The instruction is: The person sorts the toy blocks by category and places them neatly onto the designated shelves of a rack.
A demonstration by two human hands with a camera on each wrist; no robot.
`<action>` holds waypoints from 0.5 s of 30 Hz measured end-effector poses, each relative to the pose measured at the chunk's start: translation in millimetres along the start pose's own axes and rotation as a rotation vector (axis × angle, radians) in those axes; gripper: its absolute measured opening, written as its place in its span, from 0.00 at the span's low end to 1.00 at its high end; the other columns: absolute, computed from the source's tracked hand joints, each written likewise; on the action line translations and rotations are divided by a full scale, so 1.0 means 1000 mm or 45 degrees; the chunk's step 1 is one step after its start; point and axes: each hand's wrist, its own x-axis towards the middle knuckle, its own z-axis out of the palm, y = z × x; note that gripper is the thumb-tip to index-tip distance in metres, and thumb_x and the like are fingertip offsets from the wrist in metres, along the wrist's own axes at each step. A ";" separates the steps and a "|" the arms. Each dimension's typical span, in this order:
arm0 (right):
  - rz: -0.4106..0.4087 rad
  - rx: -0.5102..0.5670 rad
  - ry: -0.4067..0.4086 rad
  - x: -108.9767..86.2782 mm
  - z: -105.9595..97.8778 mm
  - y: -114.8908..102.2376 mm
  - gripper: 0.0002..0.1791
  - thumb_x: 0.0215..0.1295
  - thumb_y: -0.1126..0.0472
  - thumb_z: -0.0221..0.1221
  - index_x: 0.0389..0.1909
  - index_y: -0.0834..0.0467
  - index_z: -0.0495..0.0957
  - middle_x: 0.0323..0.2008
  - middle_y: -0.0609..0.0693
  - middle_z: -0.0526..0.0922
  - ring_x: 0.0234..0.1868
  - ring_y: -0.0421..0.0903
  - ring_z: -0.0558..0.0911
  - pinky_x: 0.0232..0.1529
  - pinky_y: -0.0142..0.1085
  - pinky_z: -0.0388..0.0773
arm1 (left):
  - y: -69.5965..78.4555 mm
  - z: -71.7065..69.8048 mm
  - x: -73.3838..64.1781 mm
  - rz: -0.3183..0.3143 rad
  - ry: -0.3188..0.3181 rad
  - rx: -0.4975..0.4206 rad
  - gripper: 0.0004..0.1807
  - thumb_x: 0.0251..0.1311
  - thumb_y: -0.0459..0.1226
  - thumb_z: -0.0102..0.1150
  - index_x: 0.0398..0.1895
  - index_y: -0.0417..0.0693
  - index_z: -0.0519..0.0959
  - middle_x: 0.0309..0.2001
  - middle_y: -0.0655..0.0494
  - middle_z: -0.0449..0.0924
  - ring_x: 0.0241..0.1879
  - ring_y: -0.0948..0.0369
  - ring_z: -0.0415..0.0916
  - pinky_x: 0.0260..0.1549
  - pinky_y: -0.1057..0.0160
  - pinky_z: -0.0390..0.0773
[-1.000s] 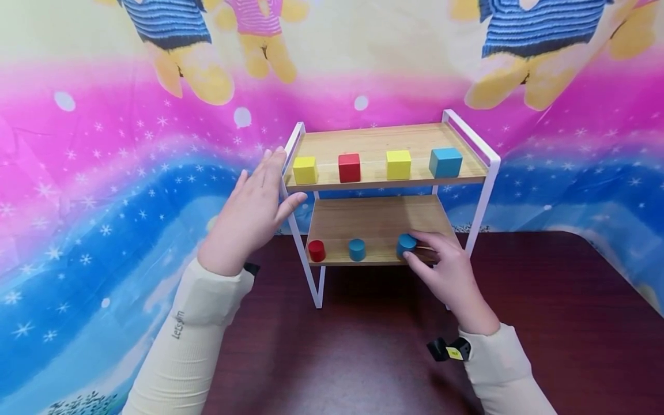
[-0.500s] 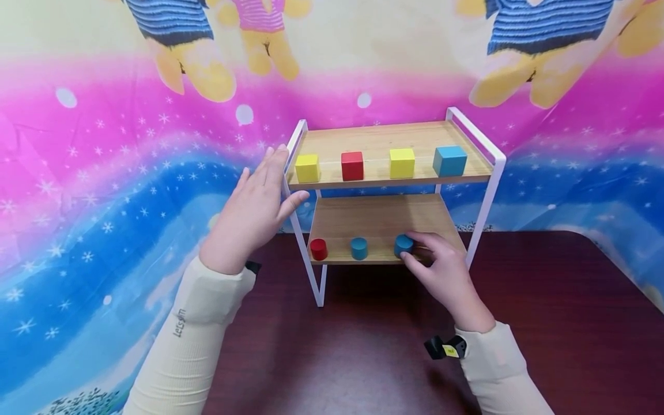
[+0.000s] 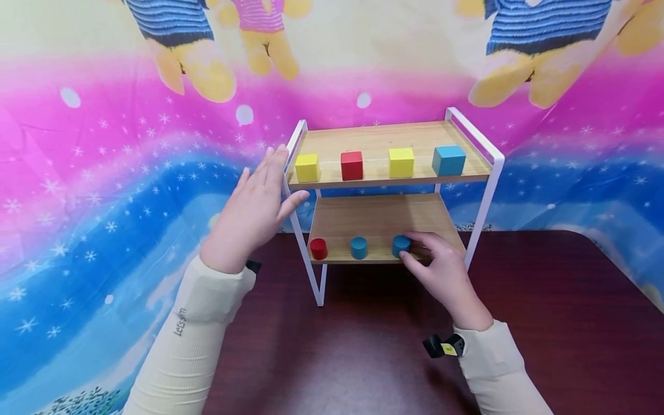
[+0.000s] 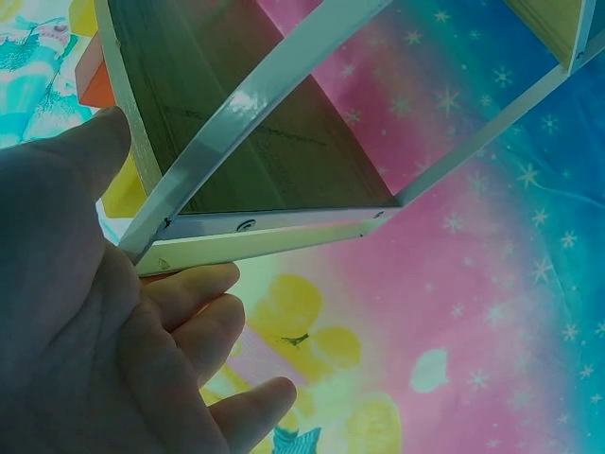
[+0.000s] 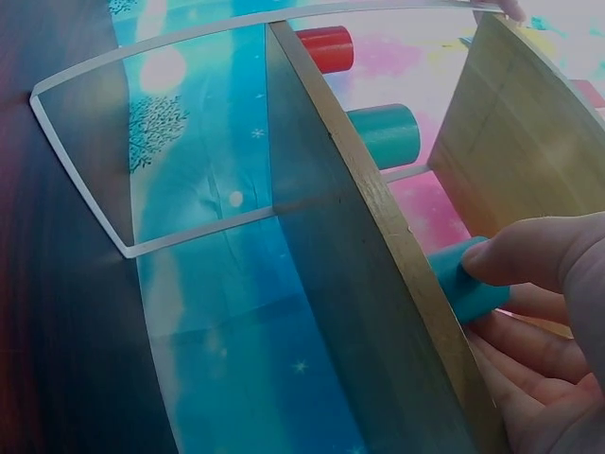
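A two-tier wooden shelf with a white metal frame (image 3: 485,202) stands on the table. On its lower board (image 3: 373,216), my right hand (image 3: 441,268) pinches a blue cylinder (image 3: 400,246) between thumb and fingers near the front edge. The right wrist view shows the thumb pressed on this cylinder (image 5: 463,288), which stands on the board. A second blue cylinder (image 3: 358,248) and a red cylinder (image 3: 319,249) stand to its left. My left hand (image 3: 249,213), fingers straight, rests against the shelf's upper left side; in the left wrist view the frame post (image 4: 227,123) passes by its palm.
Along the front of the top board (image 3: 373,138) sit a yellow cube (image 3: 307,168), a red cube (image 3: 351,166), another yellow cube (image 3: 401,163) and a blue cube (image 3: 448,161). The dark red table (image 3: 363,357) extends in front. A patterned cloth (image 3: 129,144) hangs behind.
The right hand has slid its blue cylinder a little to the left along the lower board, toward the other blue one. The left hand stays at the shelf's side.
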 end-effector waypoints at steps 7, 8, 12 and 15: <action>0.042 0.013 -0.012 -0.002 0.000 0.000 0.22 0.59 0.69 0.72 0.55 0.65 0.82 0.49 0.64 0.85 0.42 0.59 0.88 0.44 0.54 0.84 | 0.000 0.000 -0.001 0.007 0.010 0.006 0.48 0.71 0.56 0.55 0.83 0.48 0.42 0.80 0.45 0.49 0.80 0.51 0.40 0.75 0.38 0.43; 0.045 0.017 -0.013 -0.002 0.000 0.000 0.22 0.59 0.69 0.72 0.55 0.65 0.82 0.50 0.63 0.84 0.42 0.60 0.88 0.45 0.54 0.84 | 0.000 0.000 -0.001 0.009 0.011 0.008 0.48 0.71 0.56 0.55 0.83 0.48 0.42 0.80 0.45 0.49 0.80 0.51 0.40 0.75 0.38 0.44; 0.038 0.024 -0.007 -0.003 -0.001 0.001 0.22 0.59 0.70 0.71 0.55 0.65 0.82 0.50 0.63 0.84 0.43 0.59 0.88 0.45 0.54 0.84 | 0.000 0.000 -0.001 0.013 0.021 0.007 0.48 0.71 0.56 0.55 0.83 0.48 0.42 0.80 0.45 0.49 0.80 0.50 0.41 0.75 0.39 0.43; 0.018 0.026 0.002 -0.005 -0.001 0.001 0.22 0.59 0.71 0.71 0.56 0.65 0.81 0.49 0.63 0.84 0.43 0.59 0.88 0.45 0.53 0.84 | 0.001 0.000 -0.001 0.013 0.031 0.013 0.48 0.71 0.56 0.55 0.83 0.47 0.43 0.80 0.45 0.49 0.80 0.50 0.41 0.75 0.39 0.43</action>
